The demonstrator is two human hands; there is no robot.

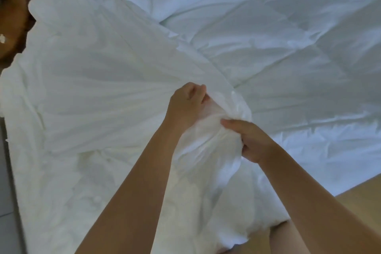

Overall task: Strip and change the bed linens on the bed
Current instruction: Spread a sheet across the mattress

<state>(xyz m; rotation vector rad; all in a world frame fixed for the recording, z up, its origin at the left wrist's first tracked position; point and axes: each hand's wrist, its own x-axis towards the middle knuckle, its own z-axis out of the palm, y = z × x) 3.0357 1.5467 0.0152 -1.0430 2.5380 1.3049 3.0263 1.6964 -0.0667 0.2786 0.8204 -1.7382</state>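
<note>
Cover (92, 88), white and creased, is spreading from the middle of the view out to the left and down toward the camera, its right edge lying over a quilted white duvet (288, 47). I am watching two bare hands meeting at the cover's gathered edge near the centre. The left hand (188, 105) is reaching in from above, fingers curling into the cloth, its grip grasping a bunched fold of the cover. The right hand (249, 140) is sitting just beside and below it, thumb pressing on top of the same bunch and fingers curling underneath, its grip also grasping the cover. The duvet is lying flat and filling the right side. Pale wooden floor (360, 202) is showing at lower right, and a darker brown surface (12, 16) at upper left.
</note>
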